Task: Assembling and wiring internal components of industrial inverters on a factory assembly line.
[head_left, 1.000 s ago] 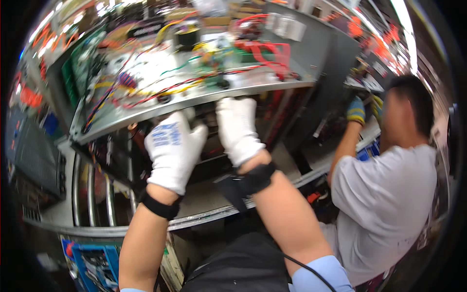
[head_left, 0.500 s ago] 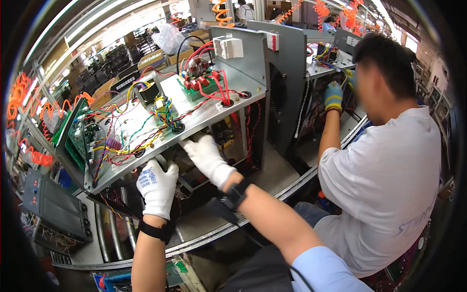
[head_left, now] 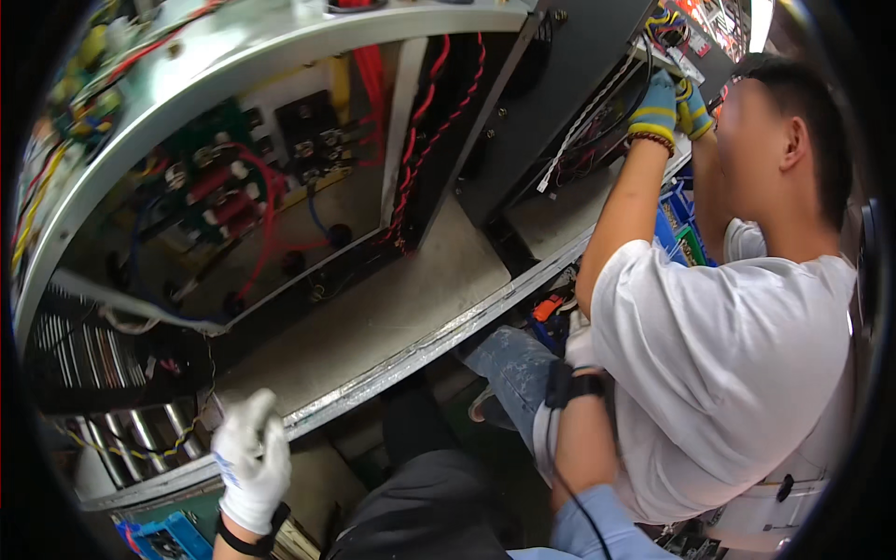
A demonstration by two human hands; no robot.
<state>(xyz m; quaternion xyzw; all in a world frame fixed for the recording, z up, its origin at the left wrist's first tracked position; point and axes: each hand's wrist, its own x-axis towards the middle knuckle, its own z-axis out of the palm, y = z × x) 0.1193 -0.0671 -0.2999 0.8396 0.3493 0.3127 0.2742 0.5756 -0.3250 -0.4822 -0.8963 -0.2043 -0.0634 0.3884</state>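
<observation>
My left hand point(head_left: 250, 462), in a white knitted glove, is raised beside the metal rail point(head_left: 364, 387) at the line's front edge. Its fingers are loosely bent with the thumb apart, and nothing shows in them. My right hand point(head_left: 580, 343), also white-gloved, reaches out low on the right. The co-worker's sleeve and body partly cover it, so its fingers are hidden; a bin with an orange-handled thing point(head_left: 548, 308) is near it. Ahead stands an open metal cabinet point(head_left: 280, 51), showing a green circuit board point(head_left: 210, 154), dark red parts, and red, black and blue wires inside. Neither hand touches it.
A co-worker point(head_left: 719, 373) in a white shirt sits close on the right, their striped gloved hands point(head_left: 658, 107) at a second cabinet point(head_left: 560, 84). Metal rollers point(head_left: 140, 434) and a board point(head_left: 448, 261) lie under the cabinets. A blue bin point(head_left: 168, 537) sits at lower left.
Both my hands have come out from under the cabinet's top panel. The left moved down and left, the right swung far right towards the co-worker. The view has moved closer and turned.
</observation>
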